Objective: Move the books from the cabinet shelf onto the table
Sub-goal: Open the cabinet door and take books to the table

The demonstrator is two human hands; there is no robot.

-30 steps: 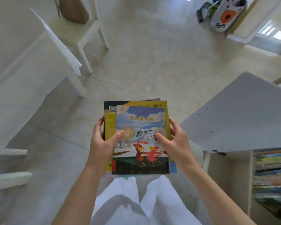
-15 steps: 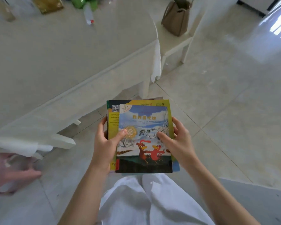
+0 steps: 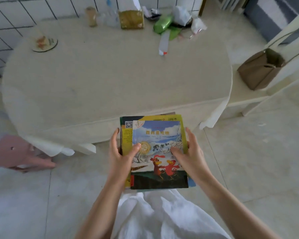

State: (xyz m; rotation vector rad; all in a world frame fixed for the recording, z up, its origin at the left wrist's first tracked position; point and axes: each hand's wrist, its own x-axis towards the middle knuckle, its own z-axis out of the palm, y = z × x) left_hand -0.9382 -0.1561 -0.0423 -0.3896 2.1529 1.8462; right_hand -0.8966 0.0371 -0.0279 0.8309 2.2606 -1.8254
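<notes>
Books (image 3: 155,152) between both hands, near table (image 3: 110,80)

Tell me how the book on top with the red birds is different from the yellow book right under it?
The top book shows a blue sky and two red birds; the yellow book shows a yellow-green cover with a square code in its corner. The top book looks smaller, since the yellow book sticks out past it on the left and far edges. Both lie flat in one stack, held by the left hand and right hand.

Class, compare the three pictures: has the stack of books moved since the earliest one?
Yes. The stack of books, held in both hands, has travelled away from the cabinet toward the table; its far edge now overlaps the table's near edge.
</notes>
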